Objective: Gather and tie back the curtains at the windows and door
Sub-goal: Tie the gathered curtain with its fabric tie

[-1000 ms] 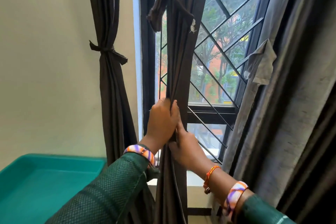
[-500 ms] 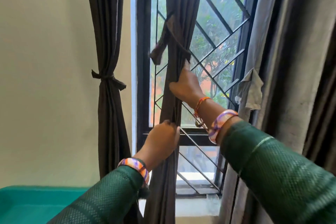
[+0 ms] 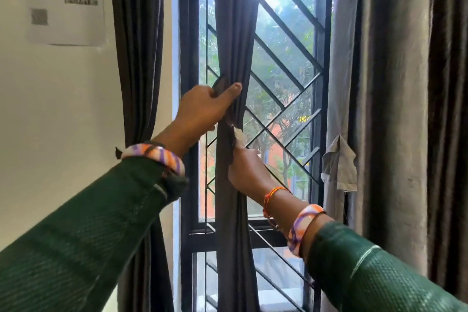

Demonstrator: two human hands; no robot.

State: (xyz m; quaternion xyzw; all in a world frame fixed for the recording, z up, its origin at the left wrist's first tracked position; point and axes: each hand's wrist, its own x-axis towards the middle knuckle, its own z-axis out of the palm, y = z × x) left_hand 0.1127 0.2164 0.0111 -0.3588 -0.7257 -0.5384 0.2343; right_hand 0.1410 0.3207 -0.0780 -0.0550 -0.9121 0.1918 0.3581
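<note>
1. Middle curtain point(image 3: 234, 40): dark, bunched into a narrow column, hanging in front of the window grille point(image 3: 286, 63), centre of view.
2. Left hand point(image 3: 202, 106): grip clenched around the bunched curtain and a dark strap end, thumb lying across the folds.
3. Right hand point(image 3: 247, 172): just below the left, grasping the same curtain.
4. Left curtain point(image 3: 138, 45): hanging against the wall.
5. Grey curtain point(image 3: 379, 83): hanging at right.
6. Paper notice point(image 3: 65, 0): on the wall, far left.
</note>
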